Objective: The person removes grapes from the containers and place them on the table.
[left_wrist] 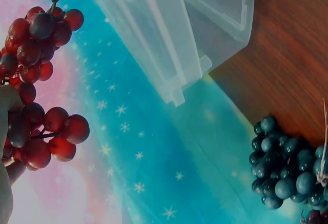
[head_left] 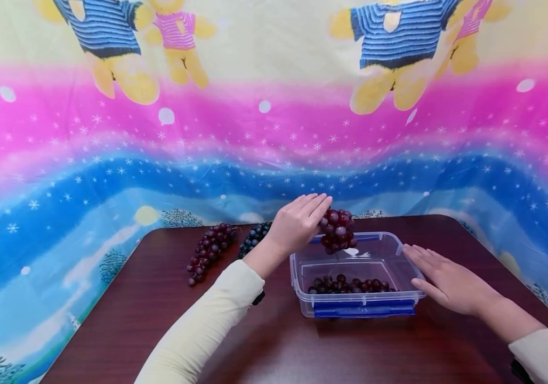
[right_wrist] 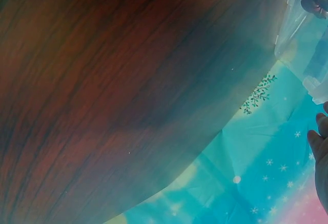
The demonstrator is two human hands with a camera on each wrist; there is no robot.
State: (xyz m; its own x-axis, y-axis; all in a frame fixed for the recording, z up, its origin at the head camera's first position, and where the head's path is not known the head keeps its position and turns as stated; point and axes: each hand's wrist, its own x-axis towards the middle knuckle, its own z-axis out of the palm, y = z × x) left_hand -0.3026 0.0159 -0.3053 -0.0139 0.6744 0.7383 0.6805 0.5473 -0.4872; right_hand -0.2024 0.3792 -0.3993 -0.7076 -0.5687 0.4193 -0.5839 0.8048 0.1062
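My left hand [head_left: 301, 221] grips a bunch of red grapes [head_left: 337, 230], holding it over the back of a clear plastic container [head_left: 298, 277]. In the left wrist view the held red grapes [left_wrist: 36, 55] hang at the left edge, partly behind the hand. Dark red grapes [head_left: 346, 285] lie inside the container along its front. My right hand [head_left: 451, 280] has its fingers straight, with the fingertips right at the container's right wall. A sliver of that hand [right_wrist: 321, 147] shows at the right edge of the right wrist view.
Left of the container, a second bunch of red grapes [head_left: 211, 250] lies on the dark wooden table [head_left: 197, 320]. Beside it is a blue-black bunch of grapes [head_left: 254, 238], partly hidden by my left arm. A blue latch [head_left: 364, 309] runs along the container's front. A patterned cloth [head_left: 264, 133] hangs behind the table.
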